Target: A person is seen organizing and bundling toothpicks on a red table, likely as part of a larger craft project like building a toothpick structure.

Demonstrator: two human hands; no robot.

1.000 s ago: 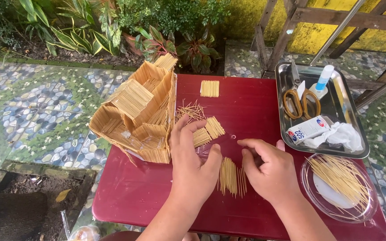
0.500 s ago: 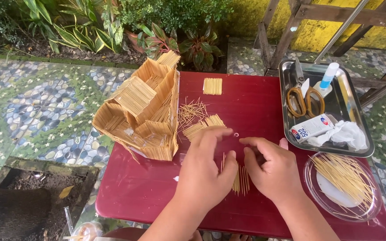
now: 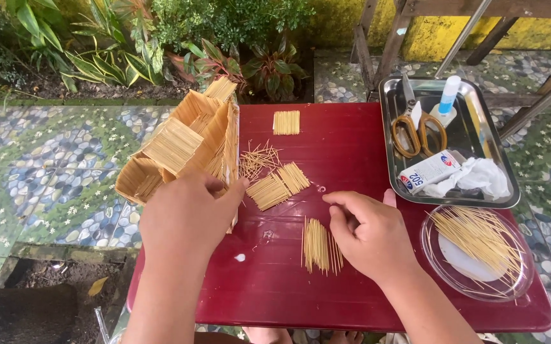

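Left hand (image 3: 189,220) closed around the lower edge of a toothpick house model (image 3: 183,143) standing at the left of the red counter (image 3: 352,140). Right hand (image 3: 367,232) loosely curled, empty, fingertips beside a flat row of toothpicks (image 3: 317,245) lying mid-counter. Nearby, glued toothpick panels (image 3: 278,185); at right, a steel tray (image 3: 479,134) with scissors (image 3: 418,134).
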